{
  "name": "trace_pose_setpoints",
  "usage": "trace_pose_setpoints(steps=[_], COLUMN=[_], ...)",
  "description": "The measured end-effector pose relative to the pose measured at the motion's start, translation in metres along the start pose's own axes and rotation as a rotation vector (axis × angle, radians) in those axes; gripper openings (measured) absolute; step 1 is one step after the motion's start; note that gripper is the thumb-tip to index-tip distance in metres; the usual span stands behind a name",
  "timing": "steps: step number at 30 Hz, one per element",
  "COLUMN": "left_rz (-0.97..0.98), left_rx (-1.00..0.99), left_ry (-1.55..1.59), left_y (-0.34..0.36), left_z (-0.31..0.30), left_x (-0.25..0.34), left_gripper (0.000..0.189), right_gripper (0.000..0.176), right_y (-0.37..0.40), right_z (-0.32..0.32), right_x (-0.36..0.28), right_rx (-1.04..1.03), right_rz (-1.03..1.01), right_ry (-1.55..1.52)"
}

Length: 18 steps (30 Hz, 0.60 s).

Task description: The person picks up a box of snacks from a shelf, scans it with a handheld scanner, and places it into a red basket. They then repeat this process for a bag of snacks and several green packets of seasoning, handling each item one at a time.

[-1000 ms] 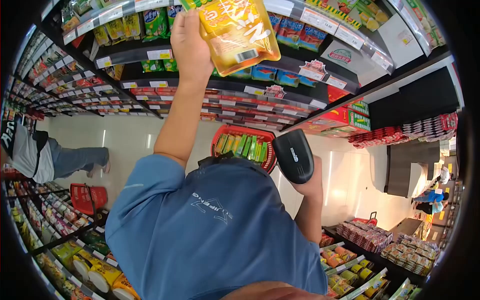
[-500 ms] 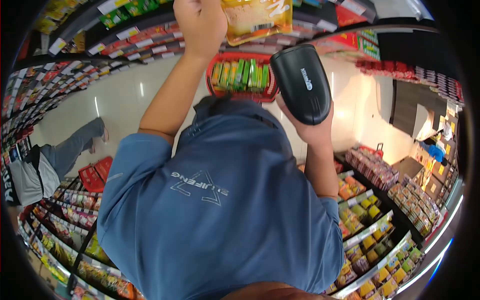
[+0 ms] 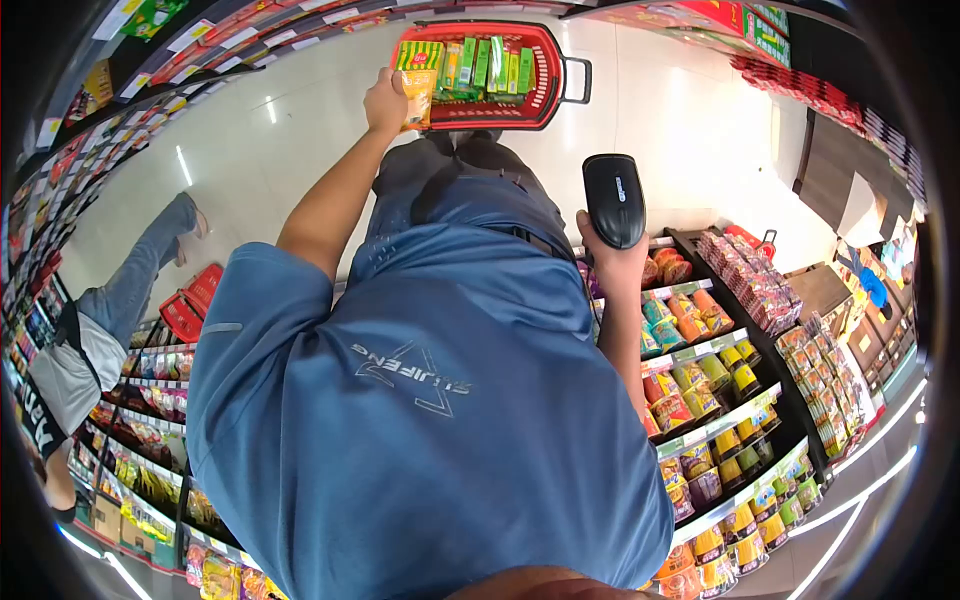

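My left hand (image 3: 386, 102) grips a yellow snack packet (image 3: 416, 98) at its side, over the left end of a red shopping basket (image 3: 545, 48). Green and yellow stripes show at the top of the packet. Several upright green and yellow packs (image 3: 490, 70) fill the middle of the basket, which rests on the floor by my feet. Out to the right, my right hand (image 3: 612, 262) is wrapped around a black handheld scanner (image 3: 616, 200), its rounded top facing up. The scanner is well apart from the basket.
Shelves of bagged snacks (image 3: 700, 390) rise close on my right, with stacked packs (image 3: 745, 280) beyond. On the left, another person (image 3: 75, 360) stands near a second red basket (image 3: 192, 303). Stocked shelves (image 3: 100, 150) run along the far left; pale tiled floor (image 3: 680, 130) lies between.
My left hand has lowered the yellow packet from high in front to the basket. The right hand with the scanner has dropped lower and away from the basket. More of the basket shows.
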<state>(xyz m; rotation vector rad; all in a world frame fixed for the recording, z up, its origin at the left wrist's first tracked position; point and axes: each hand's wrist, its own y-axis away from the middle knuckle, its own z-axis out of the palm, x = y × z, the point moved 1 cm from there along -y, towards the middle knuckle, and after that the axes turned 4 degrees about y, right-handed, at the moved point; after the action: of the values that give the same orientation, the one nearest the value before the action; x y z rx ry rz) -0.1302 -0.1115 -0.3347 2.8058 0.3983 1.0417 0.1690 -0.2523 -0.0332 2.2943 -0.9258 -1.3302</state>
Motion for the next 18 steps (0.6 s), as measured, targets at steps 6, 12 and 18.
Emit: trace_pose_setpoints(steps=[6,12,18], left_rz=[0.350,0.385,0.111], left_rx=[-0.254,-0.535,-0.762], left_ry=[-0.177,-0.413,-0.443], left_y=[0.006,0.012,0.046], left_z=[0.038,0.097,0.104], left_x=[0.005,-0.005,-0.010], left_gripper=[0.015,0.019,0.027], right_gripper=[0.022,0.019,0.020], right_y=[-0.014,-0.022,-0.029], right_z=[-0.026,-0.047,-0.052], right_x=[0.015,0.035,0.035], right_rx=[0.027,0.016,-0.043], right_rz=[-0.019,0.087,0.090], right_ry=[0.098,0.090,0.090])
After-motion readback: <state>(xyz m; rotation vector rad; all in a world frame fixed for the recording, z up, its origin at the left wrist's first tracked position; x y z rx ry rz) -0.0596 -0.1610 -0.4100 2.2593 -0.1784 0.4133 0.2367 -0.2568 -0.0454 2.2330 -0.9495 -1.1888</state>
